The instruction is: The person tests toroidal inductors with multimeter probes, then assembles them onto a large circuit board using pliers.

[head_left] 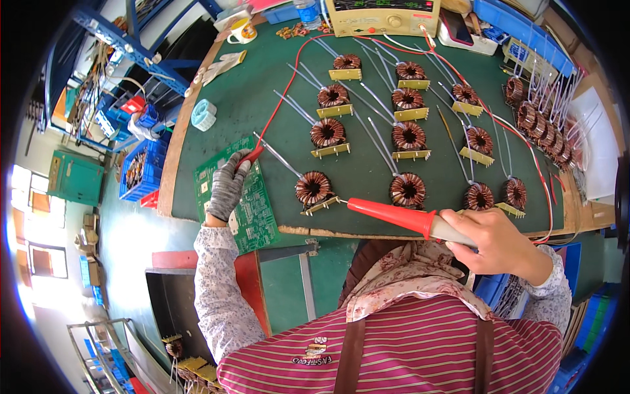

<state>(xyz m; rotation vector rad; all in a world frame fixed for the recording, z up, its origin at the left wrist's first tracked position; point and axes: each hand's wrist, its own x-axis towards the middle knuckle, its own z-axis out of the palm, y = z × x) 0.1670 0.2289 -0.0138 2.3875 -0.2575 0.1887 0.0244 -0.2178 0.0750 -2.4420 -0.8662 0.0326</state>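
My left hand [228, 187], in a grey glove, pinches a red clip [251, 156] on a red wire, at the end of a long lead from the nearest copper-wound toroidal coil [314, 189]. That coil stands on a small yellow board [321, 206]. In my bare right hand [495, 240] is a test probe [390, 215] with a red cone and pale handle. Its thin tip meets the right end of that board, at or very near a pin; exact contact is too small to tell. Under my left hand lies a green circuit board [252, 217].
Several similar coils [409, 136] stand in rows, leads pointing away. A beige tester [384, 21] sits at the back, its wires crossing the green table [262, 79]. More coils [545, 128] crowd the right. A cup [243, 31], glove [223, 67] and pale blue plastic piece [203, 115] lie left.
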